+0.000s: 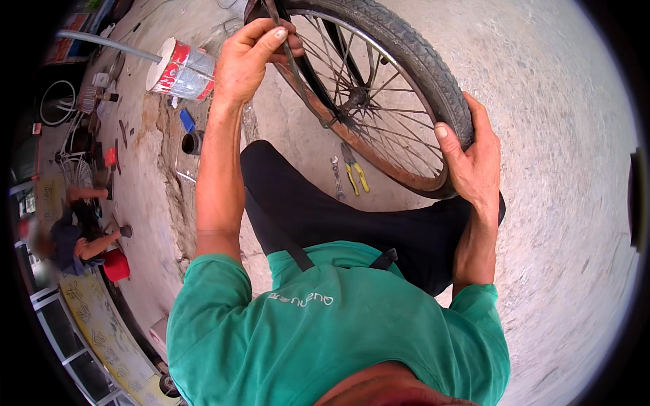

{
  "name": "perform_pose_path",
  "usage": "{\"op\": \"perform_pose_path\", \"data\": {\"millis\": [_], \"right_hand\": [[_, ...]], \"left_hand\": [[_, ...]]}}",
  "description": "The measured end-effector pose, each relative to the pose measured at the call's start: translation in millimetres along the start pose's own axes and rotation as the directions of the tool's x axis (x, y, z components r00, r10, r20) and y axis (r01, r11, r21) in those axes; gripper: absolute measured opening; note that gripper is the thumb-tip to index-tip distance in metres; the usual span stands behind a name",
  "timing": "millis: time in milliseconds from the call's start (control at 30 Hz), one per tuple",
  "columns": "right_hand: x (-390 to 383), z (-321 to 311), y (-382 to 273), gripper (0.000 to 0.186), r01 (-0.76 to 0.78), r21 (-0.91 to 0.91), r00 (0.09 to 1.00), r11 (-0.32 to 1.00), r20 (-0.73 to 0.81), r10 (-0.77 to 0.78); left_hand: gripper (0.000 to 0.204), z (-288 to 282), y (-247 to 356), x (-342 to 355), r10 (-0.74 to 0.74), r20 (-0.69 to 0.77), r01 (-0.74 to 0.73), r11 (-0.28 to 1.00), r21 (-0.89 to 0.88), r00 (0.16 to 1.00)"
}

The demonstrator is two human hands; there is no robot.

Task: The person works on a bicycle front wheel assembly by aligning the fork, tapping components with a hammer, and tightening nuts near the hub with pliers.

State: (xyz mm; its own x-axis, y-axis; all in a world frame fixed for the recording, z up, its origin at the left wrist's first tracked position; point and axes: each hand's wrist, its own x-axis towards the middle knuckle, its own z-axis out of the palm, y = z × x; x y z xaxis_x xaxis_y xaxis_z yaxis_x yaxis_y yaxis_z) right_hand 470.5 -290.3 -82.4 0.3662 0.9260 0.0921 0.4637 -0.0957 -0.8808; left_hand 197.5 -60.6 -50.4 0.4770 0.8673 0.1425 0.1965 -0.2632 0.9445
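Note:
A spoked bicycle wheel (pixel 353 98) with a black, treaded tire (pixel 433 74) is tilted in front of me, above my dark-trousered legs. My left hand (pixel 261 57) is closed on a thin dark metal strip (pixel 303 93) that runs down the wheel's left side toward its lower spokes. At the wheel's right side, my right hand (pixel 470 149) grips the tire, thumb toward the spokes. On the ground below the wheel lie a combination wrench (pixel 336 174) and yellow-handled pliers (pixel 353 169).
At upper left stand a red and white bucket (pixel 179 71) holding a grey pole, a blue object (pixel 187 120) and a dark container (pixel 191 142) beside cracked concrete. Farther left, another person (pixel 78 240) sits on a red seat (pixel 116 266) near bicycle parts (pixel 71 162).

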Motion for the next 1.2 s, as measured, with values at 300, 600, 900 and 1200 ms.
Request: {"op": "perform_pose_path", "data": {"millis": [300, 600, 900, 1200], "right_hand": [[-6, 20, -16, 0.062, 0.002, 0.117, 1.0, 0.993, 0.026, -0.005], [2, 18, -16, 0.062, 0.047, 0.087, 0.999, 0.995, 0.014, -0.048], [8, 10, -11, 0.062, 0.017, 0.148, 0.999, 0.989, 0.035, -0.023], [14, 7, -1, 0.059, 0.045, 0.143, 0.999, 0.989, 0.016, -0.048]], "left_hand": [[0.027, -12, -9, 11, 0.048, 0.022, -0.049, 0.999, 0.023, 0.999], [0.029, -24, -18, 20, 0.053, 0.079, -0.054, 0.999, 0.004, 0.995], [0.066, -7, -107, -60, -0.048, 0.522, 0.408, 0.687, -0.601, 0.851], [0.064, 53, -185, -133, -0.125, 0.424, 0.357, 0.771, -0.527, 0.897]]}}
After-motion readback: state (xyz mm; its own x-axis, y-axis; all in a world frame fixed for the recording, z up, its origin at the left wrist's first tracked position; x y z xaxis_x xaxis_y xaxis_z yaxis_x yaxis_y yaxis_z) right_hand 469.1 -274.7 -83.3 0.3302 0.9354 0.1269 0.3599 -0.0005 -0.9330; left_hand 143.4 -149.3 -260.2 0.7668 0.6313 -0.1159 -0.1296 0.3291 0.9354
